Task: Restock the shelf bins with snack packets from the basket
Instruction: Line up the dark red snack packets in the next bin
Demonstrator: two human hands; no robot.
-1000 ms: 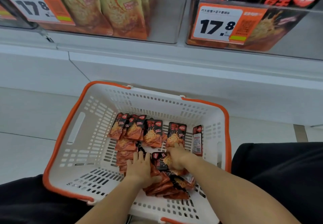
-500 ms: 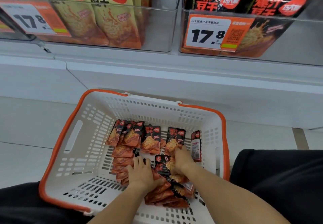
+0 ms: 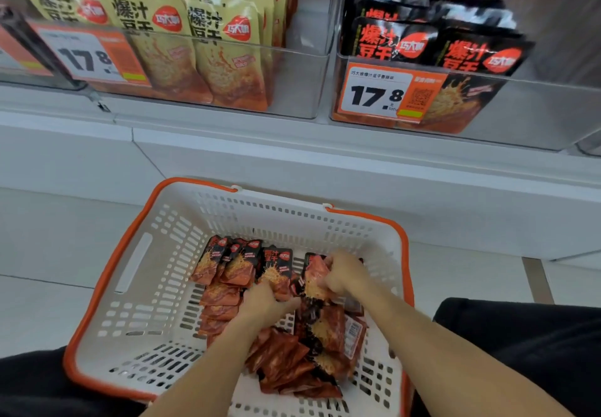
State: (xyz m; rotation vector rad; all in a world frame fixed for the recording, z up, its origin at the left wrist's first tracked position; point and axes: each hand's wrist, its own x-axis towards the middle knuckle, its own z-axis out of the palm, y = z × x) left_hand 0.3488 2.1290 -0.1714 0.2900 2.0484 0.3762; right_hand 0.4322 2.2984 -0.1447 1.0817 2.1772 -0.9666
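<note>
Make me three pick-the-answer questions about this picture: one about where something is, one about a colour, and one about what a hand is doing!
1. Where is the bin of black packs?
A. Right of the bin of yellow packs
B. Inside the basket
C. On the floor

2. What colour is the basket's rim?
A. Blue
B. Green
C. Orange

3. What is the right hand doing?
A. Gripping red packets
B. Resting on the shelf
C. Pointing at a price tag

Answers:
1. A: the black packs sit in the clear bin to the right of the yellow packs, up on the shelf.
2. C: an orange band runs round the top of the white basket.
3. A: its fingers curl round a bunch of red packets inside the basket, close beside the left hand.
</note>
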